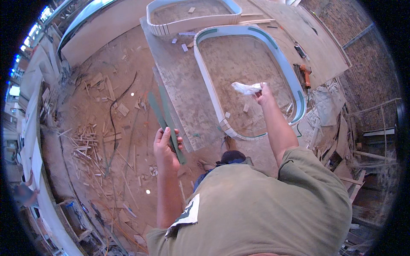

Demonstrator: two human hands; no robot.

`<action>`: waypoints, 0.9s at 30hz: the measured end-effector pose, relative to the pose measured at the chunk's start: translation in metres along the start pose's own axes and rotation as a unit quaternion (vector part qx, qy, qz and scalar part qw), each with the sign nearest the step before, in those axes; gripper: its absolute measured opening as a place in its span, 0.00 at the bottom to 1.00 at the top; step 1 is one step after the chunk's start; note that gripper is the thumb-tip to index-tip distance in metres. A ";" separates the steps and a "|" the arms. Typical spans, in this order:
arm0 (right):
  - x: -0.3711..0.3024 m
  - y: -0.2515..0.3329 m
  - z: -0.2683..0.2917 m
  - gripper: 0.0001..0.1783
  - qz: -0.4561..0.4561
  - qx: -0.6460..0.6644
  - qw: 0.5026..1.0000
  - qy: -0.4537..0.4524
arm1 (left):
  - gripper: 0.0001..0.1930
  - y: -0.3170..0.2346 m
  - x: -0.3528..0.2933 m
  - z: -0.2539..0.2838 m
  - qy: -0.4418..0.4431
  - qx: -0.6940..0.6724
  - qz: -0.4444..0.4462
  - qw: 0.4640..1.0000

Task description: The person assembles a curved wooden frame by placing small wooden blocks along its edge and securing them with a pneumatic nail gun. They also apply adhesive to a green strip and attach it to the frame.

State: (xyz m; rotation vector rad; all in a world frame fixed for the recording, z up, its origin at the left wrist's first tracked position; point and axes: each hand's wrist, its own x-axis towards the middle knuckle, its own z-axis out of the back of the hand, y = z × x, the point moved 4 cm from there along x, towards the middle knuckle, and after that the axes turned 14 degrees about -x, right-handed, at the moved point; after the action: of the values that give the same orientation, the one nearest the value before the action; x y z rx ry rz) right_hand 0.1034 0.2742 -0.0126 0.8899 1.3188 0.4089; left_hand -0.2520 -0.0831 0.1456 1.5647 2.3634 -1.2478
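My left hand [166,149] is closed around two long green strips [156,107], which fan apart at their far ends. It is left of the work panel's near edge, above the littered floor. My right hand [265,96] grips a crumpled white plastic bag [245,88]; what the bag contains, if anything, cannot be made out. That hand is over the inside of a rounded rectangular wooden frame [207,79]. The frame has a pale blue inner face, with green pieces [259,32] at its corners. Close-set cuts line its bent near-left corner.
Beyond lies a second rounded frame [196,21] on the same worn panel [177,85]. An orange nail gun [306,73] and a small dark tool [300,52] rest at the right. Wood scraps [87,143] and a black cable [114,115] litter the floor at left.
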 end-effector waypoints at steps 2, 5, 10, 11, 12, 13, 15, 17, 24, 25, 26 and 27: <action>-0.004 -0.011 0.013 0.30 0.036 -0.159 0.986 -0.045 | 0.08 0.002 0.000 0.006 -0.019 0.005 -0.002 1.000; -0.016 -0.009 0.032 0.31 0.269 -0.443 0.842 -0.148 | 0.08 0.009 0.003 0.000 -0.031 0.012 0.006 0.999; -0.078 -0.005 -0.016 0.28 0.543 -0.628 0.556 -0.035 | 0.07 0.030 0.018 -0.018 -0.030 0.028 0.036 0.999; -0.079 -0.004 -0.021 0.28 0.570 -0.636 0.520 -0.021 | 0.07 0.035 0.021 -0.024 -0.031 0.029 0.042 0.998; -0.070 -0.005 -0.022 0.27 0.565 -0.643 0.517 -0.017 | 0.07 0.039 0.023 -0.031 -0.028 0.035 0.045 0.998; -0.058 -0.006 -0.023 0.26 0.560 -0.650 0.513 -0.016 | 0.06 0.043 0.026 -0.038 -0.022 0.041 0.049 0.998; -0.028 -0.003 -0.022 0.25 0.543 -0.669 0.508 -0.003 | 0.06 0.052 0.030 -0.050 -0.018 0.042 0.054 0.998; -0.005 0.003 -0.027 0.25 0.519 -0.689 0.506 0.025 | 0.06 0.059 0.034 -0.057 -0.027 0.052 0.057 0.997; -0.020 0.033 -0.049 0.27 0.315 -0.396 0.825 0.252 | 0.08 0.071 0.046 -0.069 -0.031 0.059 0.057 0.996; -0.045 0.038 -0.054 0.27 0.248 -0.364 0.853 0.279 | 0.08 0.073 0.047 -0.071 -0.029 0.055 0.061 0.996; -0.068 0.042 -0.056 0.27 0.180 -0.330 0.876 0.302 | 0.08 0.076 0.047 -0.075 -0.026 0.051 0.067 0.996; -0.087 0.046 -0.056 0.25 0.129 -0.272 0.892 0.338 | 0.08 0.079 0.048 -0.078 -0.021 0.047 0.073 0.996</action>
State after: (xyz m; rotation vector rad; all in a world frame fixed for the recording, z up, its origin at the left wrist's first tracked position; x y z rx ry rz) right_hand 0.0397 0.2584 0.0796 0.4432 1.5851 1.3204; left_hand -0.1844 0.0157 0.1305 1.6860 2.1518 -1.3638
